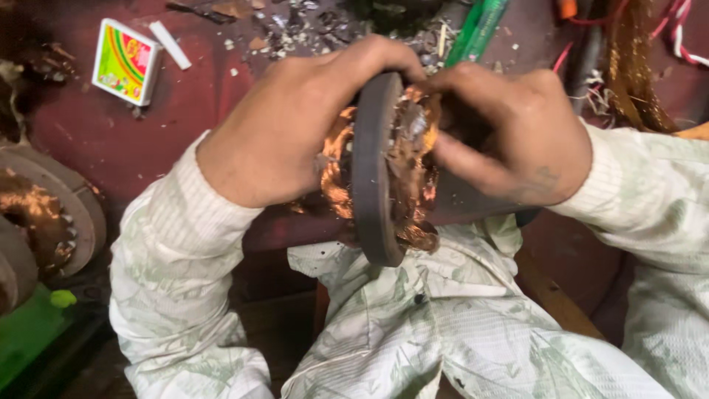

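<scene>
While both hands gripped it at the near edge of the dark red worktable (148, 140), the stator ring (373, 170), a grey metal disc seen edge-on with bright copper winding (410, 159) bulging from both faces, stood upright above the person's lap. The left hand (295, 125) was curled tight over the ring's top and left face, fingers hooked across the rim. The right hand (509, 137) was closed against the winding on the right face, thumb pressed along the coils; how much wire it pinched could not be told. Pale patterned sleeves (170, 251) hemmed the ring in on both sides, and the matching garment filled the space below. Behind the hands lay a scatter of scraps and shavings (310, 29), close enough to crowd any push forward. A green tube (478, 29) angled up just beyond the right knuckles. At far right, a hank of loose copper wire (635, 66) and red and white leads (679, 29) hung near the right wrist. A small colourful box (125, 60) and a white stick (170, 44) lay well apart at upper left, with bare red surface between them and the left arm. Another wound stator (40, 214) sat at the left edge, near the left elbow, above a green surface (29, 332).
</scene>
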